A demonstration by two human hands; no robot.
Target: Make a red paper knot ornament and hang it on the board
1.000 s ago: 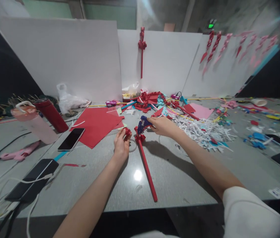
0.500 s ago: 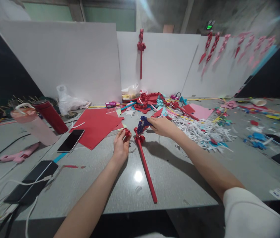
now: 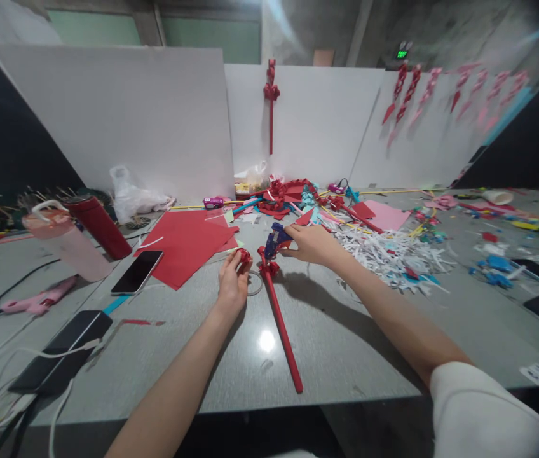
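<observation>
In the middle of the table, my left hand (image 3: pixel 232 280) pinches a small red folded paper piece (image 3: pixel 245 256). Just right of it, my right hand (image 3: pixel 313 243) is wrapped round a dark blue glue gun (image 3: pixel 276 240), whose front end is close over a red paper flower (image 3: pixel 271 268). That flower sits at the top of a red paper-covered stick (image 3: pixel 285 334) lying on the table and pointing toward me. A grey ring (image 3: pixel 256 291) lies between my left hand and the stick. Whether the nozzle touches the flower, I cannot tell.
Red paper sheets (image 3: pixel 186 245), a phone (image 3: pixel 136 272) and a power bank (image 3: pixel 62 350) with cables lie left. A red flask (image 3: pixel 98 226) and a pink bottle (image 3: pixel 67 242) stand behind. Shredded white paper (image 3: pixel 388 257) is heaped right. A similar red piece (image 3: pixel 271 105) hangs ahead.
Almost nothing differs. My right hand and the glue gun have shifted very slightly, while my left hand stays by the stick; the whole view has dipped a few pixels.
</observation>
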